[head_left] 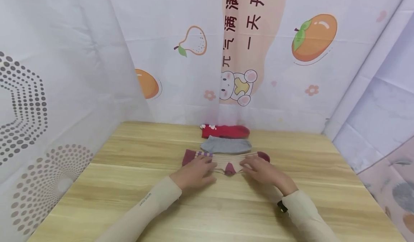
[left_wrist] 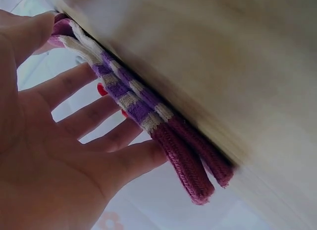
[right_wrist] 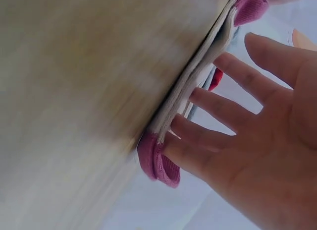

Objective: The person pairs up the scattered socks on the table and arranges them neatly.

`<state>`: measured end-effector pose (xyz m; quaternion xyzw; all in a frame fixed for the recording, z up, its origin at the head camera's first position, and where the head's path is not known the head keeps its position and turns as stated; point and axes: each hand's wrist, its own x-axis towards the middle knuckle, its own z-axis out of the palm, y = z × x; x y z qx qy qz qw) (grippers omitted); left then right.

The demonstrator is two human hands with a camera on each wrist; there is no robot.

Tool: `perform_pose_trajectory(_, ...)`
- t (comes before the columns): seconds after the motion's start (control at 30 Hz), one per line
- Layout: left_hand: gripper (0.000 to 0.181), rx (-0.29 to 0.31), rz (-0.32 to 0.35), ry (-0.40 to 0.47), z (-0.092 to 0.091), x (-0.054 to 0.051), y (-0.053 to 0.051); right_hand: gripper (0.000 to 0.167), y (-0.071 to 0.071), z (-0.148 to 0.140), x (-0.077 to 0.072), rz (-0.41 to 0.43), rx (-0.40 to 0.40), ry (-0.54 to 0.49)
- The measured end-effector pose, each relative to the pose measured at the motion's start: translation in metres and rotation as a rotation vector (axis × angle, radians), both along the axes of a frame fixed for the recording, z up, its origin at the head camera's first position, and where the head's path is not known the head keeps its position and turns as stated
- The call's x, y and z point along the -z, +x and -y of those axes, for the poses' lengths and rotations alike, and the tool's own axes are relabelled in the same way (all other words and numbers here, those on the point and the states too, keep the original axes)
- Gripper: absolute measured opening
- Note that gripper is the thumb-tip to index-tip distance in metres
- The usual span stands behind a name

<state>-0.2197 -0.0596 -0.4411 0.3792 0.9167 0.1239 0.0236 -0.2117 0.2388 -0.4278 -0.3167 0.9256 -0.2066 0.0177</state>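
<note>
A cream sock pair (head_left: 223, 159) with maroon cuffs, heels and toes and purple stripes lies flat across the wooden table. My left hand (head_left: 195, 172) rests on the cuff end with its fingers spread. In the left wrist view, two layered maroon cuffs (left_wrist: 185, 165) stick out past the little finger. On the other end, near the maroon toes (right_wrist: 151, 158), my right hand (head_left: 263, 170) touches the fabric with extended fingertips. The folded heel (head_left: 230, 169) shows between both hands. Directly behind lies a grey sock (head_left: 226, 145), and a red sock (head_left: 226, 131) lies beyond it.
The wooden table (head_left: 226, 213) carries the socks in a row near its far edge. White printed curtains (head_left: 168, 102) hang behind it and along both sides. A black band (head_left: 282, 206) is on the right wrist.
</note>
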Motion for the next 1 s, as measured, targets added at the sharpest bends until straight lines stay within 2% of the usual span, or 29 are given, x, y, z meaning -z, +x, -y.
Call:
perform_pose_trajectory(0.17, 0.055, 0.005, -0.021, 0.002, -0.002, 0.002, -0.005, 0.034, -0.002, -0.003, 0.000, 0.079, 0.009, -0.015)
perform_pose_trajectory(0.27, 0.058, -0.031, -0.008, -0.011, 0.001, 0.003, -0.005, 0.041, -0.002, 0.002, 0.003, 0.131, 0.018, -0.024)
perform_pose_trajectory(0.43, 0.062, -0.068, 0.026, -0.047, 0.002, 0.008, -0.004, 0.043, -0.002, 0.011, 0.008, 0.126, 0.051, 0.006)
perform_pose_trajectory(0.53, 0.060, -0.072, -0.035, -0.097, -0.003, 0.007, -0.002, 0.045, -0.001, 0.012, 0.006, 0.109, 0.087, 0.026)
perform_pose_trajectory(0.6, 0.056, -0.071, -0.093, -0.125, -0.008, 0.001, 0.002, 0.049, 0.000, 0.014, 0.002, 0.086, 0.111, 0.051)
perform_pose_trajectory(0.7, 0.051, -0.046, -0.197, -0.124, -0.014, -0.009, 0.010, 0.057, 0.008, 0.017, -0.003, -0.056, 0.143, 0.106)
perform_pose_trajectory(0.8, 0.064, -0.037, -0.282, -0.080, -0.012, -0.017, 0.022, 0.072, 0.028, 0.016, -0.006, -0.269, 0.167, 0.127)
perform_pose_trajectory(0.9, 0.087, -0.072, -0.329, -0.037, 0.000, -0.019, 0.036, 0.087, 0.055, 0.012, -0.004, -0.443, 0.167, 0.109)
perform_pose_trajectory(1.0, 0.101, -0.086, -0.358, -0.018, 0.016, -0.013, 0.051, 0.092, 0.080, 0.005, 0.001, -0.521, 0.168, 0.090)
